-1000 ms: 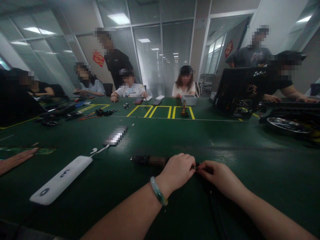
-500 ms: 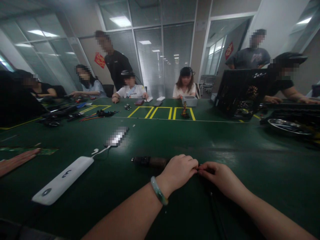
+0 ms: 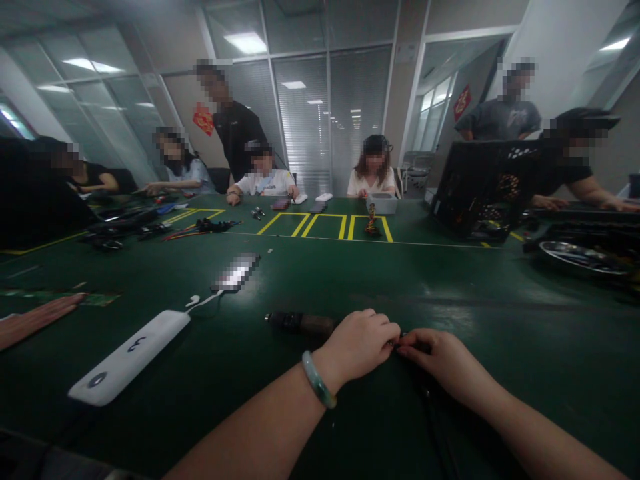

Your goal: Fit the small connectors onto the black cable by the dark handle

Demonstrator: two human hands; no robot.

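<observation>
Compared with one second before, very little had changed: your view drifted slightly, so most things stood a bit farther to the right in it. Your left hand (image 3: 363, 341) and your right hand (image 3: 444, 357) remained together, fingertips meeting. Both of your hands seemed to be pinching a small part there, but I could not tell what it was, because the fingers covered it. The dark tool (image 3: 300, 323) lay on the tabletop (image 3: 310, 273), pointing to your left, and its rear end disappeared under your left hand. A black cable (image 3: 429, 398) ran from near your right fingertips toward you. Such small change suggested, in my judgement, that your fine work was continuing at the same place.
</observation>
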